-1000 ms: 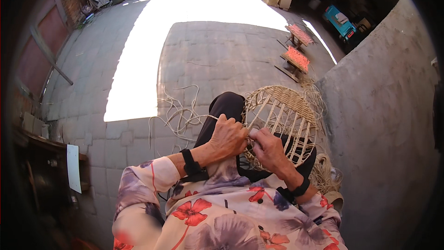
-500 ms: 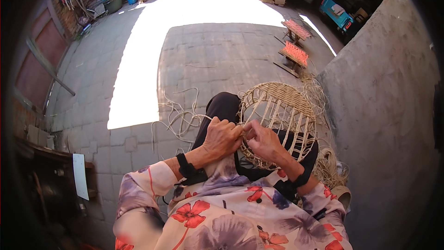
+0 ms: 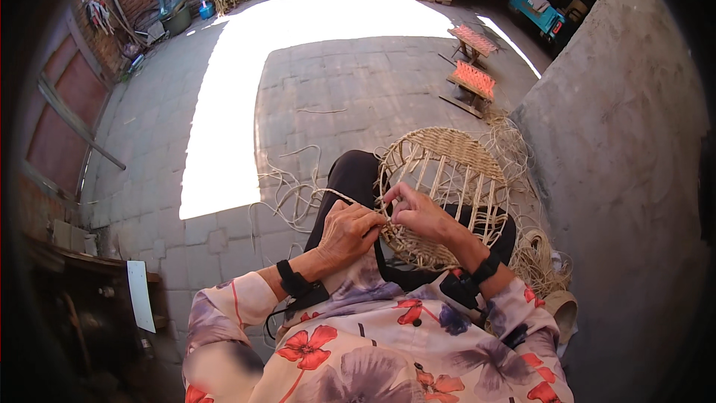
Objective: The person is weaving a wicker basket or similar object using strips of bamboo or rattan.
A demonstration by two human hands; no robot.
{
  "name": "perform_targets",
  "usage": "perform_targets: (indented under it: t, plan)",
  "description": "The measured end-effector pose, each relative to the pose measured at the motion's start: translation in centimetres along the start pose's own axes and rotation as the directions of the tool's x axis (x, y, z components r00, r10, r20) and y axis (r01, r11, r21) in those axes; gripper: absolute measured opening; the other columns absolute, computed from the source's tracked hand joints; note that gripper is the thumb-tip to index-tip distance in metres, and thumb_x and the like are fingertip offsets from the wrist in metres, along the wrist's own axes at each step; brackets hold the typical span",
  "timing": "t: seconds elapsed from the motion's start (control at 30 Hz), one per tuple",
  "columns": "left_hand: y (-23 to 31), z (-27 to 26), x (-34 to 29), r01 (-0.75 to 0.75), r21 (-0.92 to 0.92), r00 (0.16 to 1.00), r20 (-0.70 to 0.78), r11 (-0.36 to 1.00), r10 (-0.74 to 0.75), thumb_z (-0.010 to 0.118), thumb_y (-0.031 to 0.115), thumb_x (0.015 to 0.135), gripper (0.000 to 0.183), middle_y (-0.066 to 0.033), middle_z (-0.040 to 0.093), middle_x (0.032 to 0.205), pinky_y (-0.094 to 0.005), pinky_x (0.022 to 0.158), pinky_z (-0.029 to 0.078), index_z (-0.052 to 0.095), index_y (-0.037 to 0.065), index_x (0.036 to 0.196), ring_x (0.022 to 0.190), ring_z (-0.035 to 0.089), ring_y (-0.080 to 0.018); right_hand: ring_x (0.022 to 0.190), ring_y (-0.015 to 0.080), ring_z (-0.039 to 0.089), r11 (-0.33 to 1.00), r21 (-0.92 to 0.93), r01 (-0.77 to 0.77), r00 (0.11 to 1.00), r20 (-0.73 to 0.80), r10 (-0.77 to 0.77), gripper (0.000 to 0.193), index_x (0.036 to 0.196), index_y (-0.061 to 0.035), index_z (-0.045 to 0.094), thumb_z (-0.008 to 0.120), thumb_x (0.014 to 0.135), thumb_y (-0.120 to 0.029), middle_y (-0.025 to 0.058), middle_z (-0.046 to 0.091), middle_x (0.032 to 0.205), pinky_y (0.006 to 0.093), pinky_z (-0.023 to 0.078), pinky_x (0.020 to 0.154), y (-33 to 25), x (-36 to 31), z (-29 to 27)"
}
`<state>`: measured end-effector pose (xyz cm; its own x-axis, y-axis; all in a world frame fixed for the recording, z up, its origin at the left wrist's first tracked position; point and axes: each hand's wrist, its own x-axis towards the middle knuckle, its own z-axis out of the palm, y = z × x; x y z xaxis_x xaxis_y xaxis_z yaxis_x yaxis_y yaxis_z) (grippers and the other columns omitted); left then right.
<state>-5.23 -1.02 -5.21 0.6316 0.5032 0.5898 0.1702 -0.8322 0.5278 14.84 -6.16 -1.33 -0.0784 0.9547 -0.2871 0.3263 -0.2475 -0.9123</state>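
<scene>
On my lap rests a round, partly woven basket (image 3: 455, 147) of tan cord. Its far part is densely woven; nearer to me, bare paired strands cross the opening. My left hand (image 3: 347, 233) is closed at the basket's left rim, pinching a cord (image 3: 333, 192) that trails off to the left. Right beside it, my right hand (image 3: 419, 210) has its fingers bent at the same rim, index finger raised and curled. What lies between the right fingertips is hidden.
Loose cord loops (image 3: 287, 190) lie on the paved floor left of my knee. A cord bundle (image 3: 537, 257) sits by my right side, beside a grey wall (image 3: 619, 157). Two low stools (image 3: 473, 78) with orange woven seats stand ahead right. A wooden piece of furniture (image 3: 74, 313) is at left.
My left hand has lowered slightly, and its fingers have turned toward the rim. The right index finger has lifted away from the left hand. The basket has shifted slightly left.
</scene>
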Motion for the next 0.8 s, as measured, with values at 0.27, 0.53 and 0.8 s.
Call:
perform_targets:
  t: [0.27,0.53,0.8]
  plan:
    - [0.6,-0.3,-1.2,0.057,0.099,0.989,0.133,0.993,-0.070,0.074,0.014,0.075,0.024,0.0007,0.067,0.083,-0.0364,0.073,0.037,0.074,0.015,0.100,0.080,0.059,-0.0180,0.068,0.0139,0.055,0.993,-0.109,0.035,0.999,-0.031,-0.039,0.037,0.116,-0.0027,0.055,0.053,0.079,-0.003,0.0046,0.056,0.071,0.0319,0.044,0.062,-0.1,0.1,0.4]
    - [1.6,-0.5,0.7,0.108,0.148,0.953,0.267,0.983,-0.145,0.076,0.020,0.077,0.015,-0.0035,0.062,0.092,-0.0369,0.074,0.040,0.069,0.009,0.085,0.085,0.060,-0.0225,0.067,0.0096,0.053,0.998,-0.003,-0.068,0.997,0.034,0.068,0.039,0.121,-0.0028,0.054,0.053,0.082,-0.001,0.0047,0.063,0.084,0.0271,0.044,0.061,-1.0,-0.8,-0.6]
    - [0.5,-5.9,1.6,0.600,-0.213,0.652,0.689,0.772,-0.317,0.067,0.025,0.091,0.025,-0.0080,0.061,0.073,-0.0325,0.063,0.047,0.066,0.001,0.086,0.067,0.058,-0.0170,0.080,0.0281,0.065,0.925,-0.347,0.154,0.952,-0.200,-0.234,0.030,0.108,-0.0019,0.059,0.066,0.081,-0.012,0.0130,0.063,0.086,0.0384,0.052,0.072,-0.3,-4.9,-0.9]
